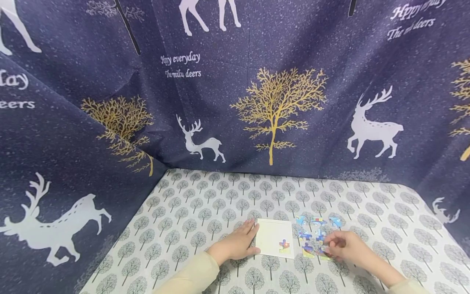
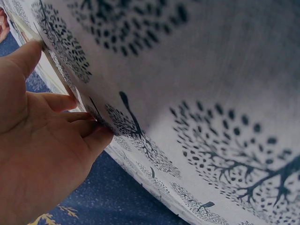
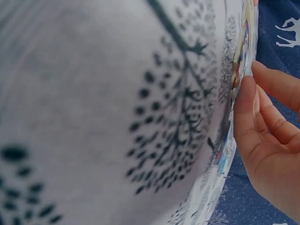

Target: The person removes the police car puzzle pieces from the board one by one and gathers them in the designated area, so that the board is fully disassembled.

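A shallow white puzzle tray [image 1: 271,237] lies on the table, with one colourful puzzle piece [image 1: 284,246] in its lower right corner. My left hand [image 1: 240,243] rests along the tray's left edge, fingers extended and thumb at the near corner. In the left wrist view, the thumb and fingertips touch the tray's rim [image 2: 58,75]. Right of the tray, several loose puzzle pieces [image 1: 308,250] lie spread out in rough rows. My right hand [image 1: 345,247] is at their right side, thumb and index finger pinching a piece that the fingers mostly hide.
A white cloth with grey tree prints [image 1: 205,208] covers the table. Dark blue fabric with deer and gold trees [image 1: 235,102] hangs behind it and along the left side. Blue pieces [image 1: 335,221] form the far row beyond my right hand.
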